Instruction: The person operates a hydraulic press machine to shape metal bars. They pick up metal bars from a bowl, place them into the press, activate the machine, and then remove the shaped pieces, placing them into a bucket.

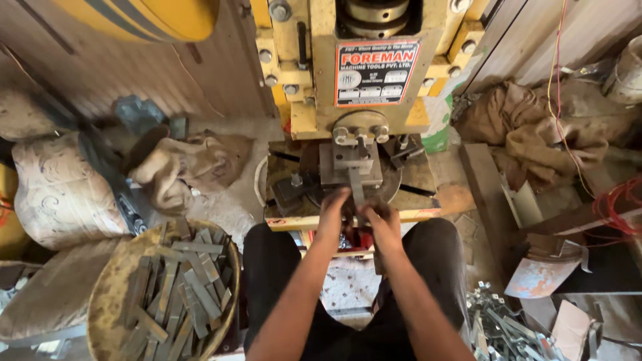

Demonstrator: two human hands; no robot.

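A yellow press machine (pixel 361 73) stands straight ahead, its die block (pixel 350 164) on a dark bed plate (pixel 414 175). A flat grey metal strip (pixel 357 188) lies under the die, pointing toward me. My left hand (pixel 332 212) and my right hand (pixel 381 220) meet at the near end of that strip at the bed's front edge, and both hold it with curled fingers. My knees in dark trousers sit on either side below the bed.
A round rusty pan (pixel 107 301) at lower left holds several flat metal strips (pixel 184 281). A heap of shiny bent metal pieces (pixel 501 327) lies at lower right. Sacks (pixel 187 167), a patterned cushion (pixel 57 194), burlap (pixel 535 127) and scrap sheet (pixel 538 277) crowd both sides.
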